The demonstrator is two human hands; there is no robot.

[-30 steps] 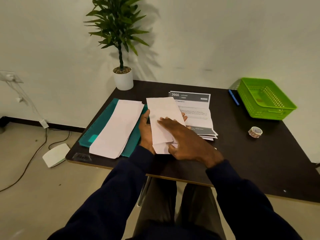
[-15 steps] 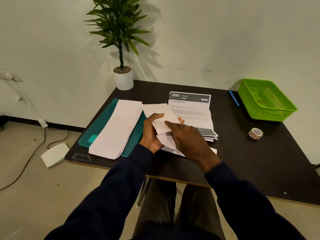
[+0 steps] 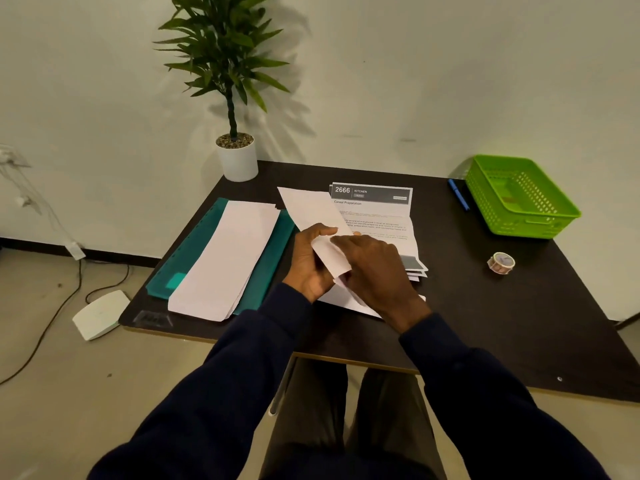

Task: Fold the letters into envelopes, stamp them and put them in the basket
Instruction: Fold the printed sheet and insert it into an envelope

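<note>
Letter (image 3: 311, 209), mid-table, in front of me. A second ago it was lying flat under a spread right palm. Now it is tilting up between both hands with its near end doubling over, so I am judging the fold under way, with envelope and stamp still to come. Left hand (image 3: 306, 263) is pinching the left edge, thumb on top. Right hand (image 3: 377, 271) is curling its fingers over the folded end; I cannot tell whether it is gripping. Envelopes (image 3: 225, 258) are lying to the left, basket (image 3: 519, 202) far right.

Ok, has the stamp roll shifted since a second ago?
No. The stamp roll sits in the same spot on the table, just on the near side of the green basket.
</note>
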